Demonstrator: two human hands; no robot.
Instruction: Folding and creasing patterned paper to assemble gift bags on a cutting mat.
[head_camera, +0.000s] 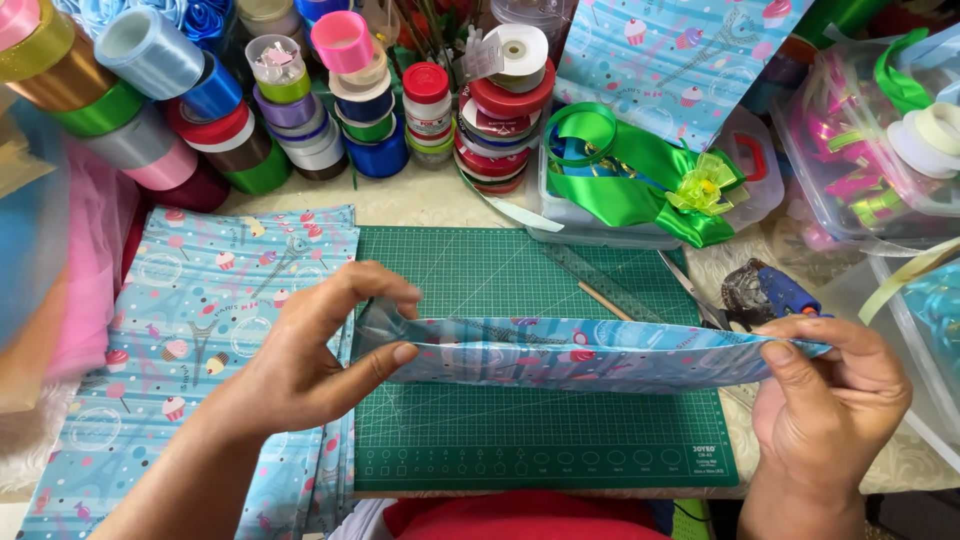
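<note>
Two hands pinch one folded strip of blue patterned paper (590, 355) above my green mat (540, 440): left fingers (385, 355) grip its left end, right fingers (800, 352) its right end, ribbon spools (300, 120) behind.

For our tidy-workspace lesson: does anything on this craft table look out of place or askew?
Yes. A green satin ribbon bow lies on top of a clear plastic box, one loose tail trailing onto the green cutting mat. The blue patterned paper strip between the left hand and right hand looks undamaged.
</note>
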